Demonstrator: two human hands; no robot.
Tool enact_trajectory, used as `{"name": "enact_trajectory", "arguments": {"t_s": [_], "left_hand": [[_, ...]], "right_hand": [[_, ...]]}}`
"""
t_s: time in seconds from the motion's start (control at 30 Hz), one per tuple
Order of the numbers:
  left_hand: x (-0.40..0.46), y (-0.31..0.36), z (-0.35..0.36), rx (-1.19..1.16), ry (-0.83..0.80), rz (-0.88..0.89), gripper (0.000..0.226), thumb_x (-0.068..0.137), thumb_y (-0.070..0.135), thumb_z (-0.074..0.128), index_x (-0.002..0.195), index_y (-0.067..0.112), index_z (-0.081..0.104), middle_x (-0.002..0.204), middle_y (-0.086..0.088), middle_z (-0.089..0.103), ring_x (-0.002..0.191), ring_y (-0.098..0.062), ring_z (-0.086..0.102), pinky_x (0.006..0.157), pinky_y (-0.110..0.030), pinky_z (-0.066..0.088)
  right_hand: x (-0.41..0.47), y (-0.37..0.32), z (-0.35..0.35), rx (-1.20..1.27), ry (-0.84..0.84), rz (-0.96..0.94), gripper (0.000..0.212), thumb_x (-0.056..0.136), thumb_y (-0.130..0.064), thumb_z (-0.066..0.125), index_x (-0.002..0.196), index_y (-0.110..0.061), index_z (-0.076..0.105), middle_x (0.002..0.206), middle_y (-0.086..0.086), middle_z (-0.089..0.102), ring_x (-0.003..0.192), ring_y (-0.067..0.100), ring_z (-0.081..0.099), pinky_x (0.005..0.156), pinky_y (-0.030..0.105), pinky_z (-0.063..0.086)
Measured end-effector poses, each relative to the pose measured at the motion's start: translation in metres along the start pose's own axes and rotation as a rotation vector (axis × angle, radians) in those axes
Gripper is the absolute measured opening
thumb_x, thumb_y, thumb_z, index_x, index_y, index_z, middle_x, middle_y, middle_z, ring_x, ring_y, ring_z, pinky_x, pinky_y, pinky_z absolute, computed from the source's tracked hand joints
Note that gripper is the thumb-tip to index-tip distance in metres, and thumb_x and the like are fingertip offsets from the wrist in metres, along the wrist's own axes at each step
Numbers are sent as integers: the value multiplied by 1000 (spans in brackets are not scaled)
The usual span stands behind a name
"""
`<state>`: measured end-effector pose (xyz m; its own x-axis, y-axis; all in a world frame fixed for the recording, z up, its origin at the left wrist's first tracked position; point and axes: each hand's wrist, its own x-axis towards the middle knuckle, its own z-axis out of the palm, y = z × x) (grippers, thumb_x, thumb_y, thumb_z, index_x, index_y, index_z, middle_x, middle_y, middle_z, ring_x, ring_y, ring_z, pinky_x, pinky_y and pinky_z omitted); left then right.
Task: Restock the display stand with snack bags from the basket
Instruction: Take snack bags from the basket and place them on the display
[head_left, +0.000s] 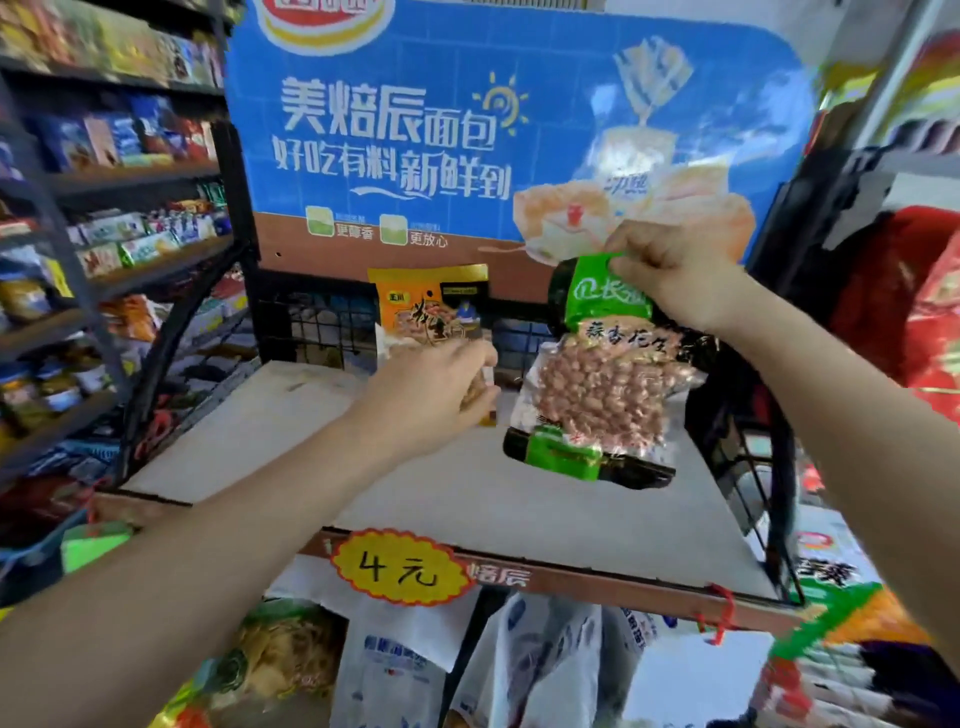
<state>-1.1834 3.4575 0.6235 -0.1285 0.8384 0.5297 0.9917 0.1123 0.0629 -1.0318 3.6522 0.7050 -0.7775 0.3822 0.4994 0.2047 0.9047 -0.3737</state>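
Observation:
The display stand's top shelf (519, 499) is a pale board under a blue bread poster. An orange peanut bag (431, 306) stands upright near the shelf's back wire wall, and my left hand (441, 389) grips its lower part. My right hand (670, 270) pinches the top edge of a green-and-clear peanut bag (597, 384), which hangs above the shelf to the right of the orange bag, its bottom edge close to the board. The basket is not in view.
A black wire frame (779, 467) bounds the shelf's right side and back. A yellow price tag (400, 569) hangs on the front edge. Packed store shelves (104, 234) stand at the left. Bread bags (519, 665) fill the tier below.

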Motion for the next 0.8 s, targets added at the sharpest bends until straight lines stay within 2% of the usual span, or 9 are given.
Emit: {"name": "enact_trajectory", "arguments": {"t_s": [0.1,0.23,0.33,0.43,0.53,0.6,0.67,0.73,0.8], "left_hand": [[19,8,24,217,-105,72,33,94,35,39,121,16,44,114,-4,58,92,-26,60,60,-32,45],[33,2,45,411,-197,47,31,94,32,37,116,12,47,122,-6,54,97,-27,59,58,-33,38],[36,-5,51,404,-210,55,29,93,31,37,112,12,50,112,-5,59,96,-26,59,63,-32,44],[36,-6,50,356,-207,74,28,94,32,37,110,14,51,106,-4,60,94,-26,60,65,-34,47],[34,0,45,287,-165,118,25,95,30,37,103,13,53,98,-4,62,88,-27,61,61,-34,47],[29,6,39,199,-57,184,25,94,27,37,88,10,56,82,-6,63,75,-30,62,51,-32,42],[22,15,35,121,56,296,33,89,27,32,72,10,55,62,-5,60,53,-31,60,41,-28,37],[13,29,29,63,113,402,35,85,28,30,67,11,55,51,-4,54,40,-29,54,35,-23,31],[3,45,24,15,125,490,35,84,27,32,70,12,60,50,-1,54,37,-26,52,32,-19,25]], "right_hand": [[-1,41,1,-386,-27,0,25,94,-20,49,110,-4,58,103,20,64,94,37,59,76,40,43],[8,79,18,-602,42,22,20,93,-17,48,108,-11,58,101,19,67,92,39,59,74,43,47],[14,88,25,-707,100,47,22,91,-11,49,109,-7,60,107,18,66,100,38,57,83,41,40],[9,84,28,-792,170,14,27,88,-3,52,114,-5,58,117,20,62,108,39,54,87,44,40],[-5,64,21,-764,183,127,36,93,-15,48,128,-5,47,132,22,50,118,41,46,94,49,37],[-25,47,18,-696,222,161,36,94,-21,46,128,-6,46,126,21,53,115,40,47,91,49,40],[-57,28,18,-657,261,160,32,94,-22,45,121,-5,52,113,18,60,107,37,52,80,46,47],[-99,7,23,-619,301,152,30,91,-25,45,108,-3,59,99,17,64,96,37,57,69,43,49],[-144,-18,26,-596,332,191,33,88,-29,41,95,-5,62,87,15,67,84,36,61,59,40,50]]}}
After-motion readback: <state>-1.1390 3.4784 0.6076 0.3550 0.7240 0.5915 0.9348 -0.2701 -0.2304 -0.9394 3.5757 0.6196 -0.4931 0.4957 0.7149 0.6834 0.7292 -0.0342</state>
